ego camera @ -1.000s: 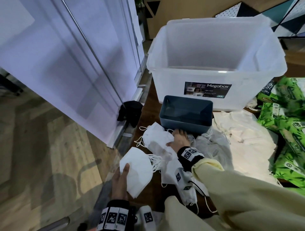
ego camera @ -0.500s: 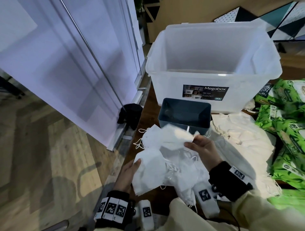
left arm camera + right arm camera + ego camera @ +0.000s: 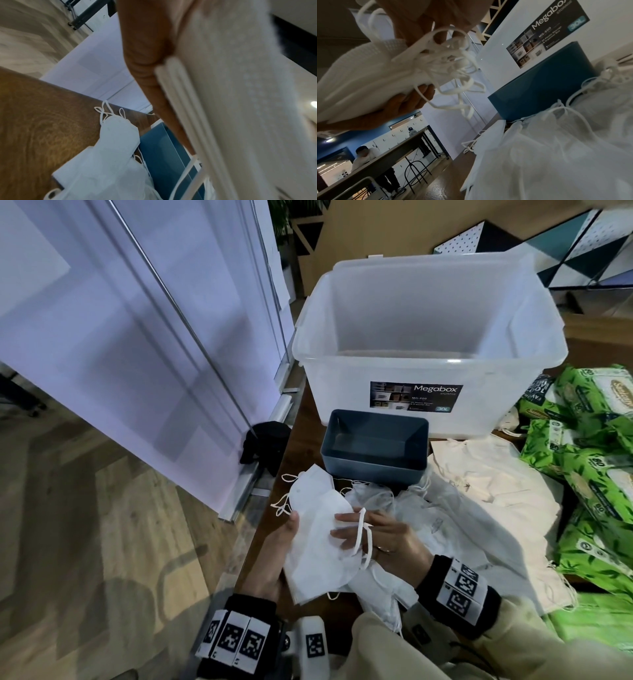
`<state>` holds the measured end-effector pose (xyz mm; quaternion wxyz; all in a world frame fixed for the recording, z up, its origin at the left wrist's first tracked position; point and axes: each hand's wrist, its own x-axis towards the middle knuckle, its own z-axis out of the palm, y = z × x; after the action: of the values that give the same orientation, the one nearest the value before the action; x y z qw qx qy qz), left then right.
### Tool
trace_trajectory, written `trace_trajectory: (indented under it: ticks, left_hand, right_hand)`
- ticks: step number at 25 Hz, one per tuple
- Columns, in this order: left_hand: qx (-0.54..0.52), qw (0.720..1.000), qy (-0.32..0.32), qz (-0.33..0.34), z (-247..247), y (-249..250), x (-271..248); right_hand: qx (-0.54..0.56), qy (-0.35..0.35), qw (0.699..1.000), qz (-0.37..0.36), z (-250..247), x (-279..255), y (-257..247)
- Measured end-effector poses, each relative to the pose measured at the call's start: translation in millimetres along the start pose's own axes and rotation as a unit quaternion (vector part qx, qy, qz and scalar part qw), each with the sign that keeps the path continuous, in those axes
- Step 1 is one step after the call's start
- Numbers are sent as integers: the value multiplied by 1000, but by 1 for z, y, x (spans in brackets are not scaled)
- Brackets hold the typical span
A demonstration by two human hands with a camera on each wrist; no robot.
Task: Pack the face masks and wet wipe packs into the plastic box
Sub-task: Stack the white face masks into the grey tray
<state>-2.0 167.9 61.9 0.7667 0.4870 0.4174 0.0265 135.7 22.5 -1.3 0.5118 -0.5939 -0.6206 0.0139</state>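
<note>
Both hands hold a stack of folded white face masks (image 3: 318,553) above the table's near left corner. My left hand (image 3: 287,532) grips the stack's left edge, and the layered edges (image 3: 231,94) show against its finger. My right hand (image 3: 346,529) pinches the right end, with ear loops (image 3: 452,70) draped over its fingers. More loose masks (image 3: 404,508) lie on the table just beyond. The clear plastic box (image 3: 428,364), labelled Megabox, stands open at the back, nothing visible inside. Green wet wipe packs (image 3: 589,460) are piled at the right.
A small dark blue bin (image 3: 375,446) stands between the loose masks and the clear box. Cream cloth pieces (image 3: 496,484) spread to the right of it. The wooden table's left edge (image 3: 274,491) runs beside a white partition wall (image 3: 137,354).
My right hand lifted a mask from the pile by the blue bin and brought it onto the mask in my left hand. Both hands now hold the stack together.
</note>
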Motion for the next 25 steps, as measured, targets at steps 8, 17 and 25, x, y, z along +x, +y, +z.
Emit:
trace_trajectory:
  ticks: [8,17,25]
  left_hand:
    - [98,971,164,141,-14,0,1]
    - [146,968,141,147,-9,-6,-3]
    - [22,980,186,62,-29,-44,2]
  right_hand:
    - [21,37,995,91,-21,-14,5]
    - [247,-200,854,413,4,54,-12]
    - [187,-113,816,535,36,23,-8]
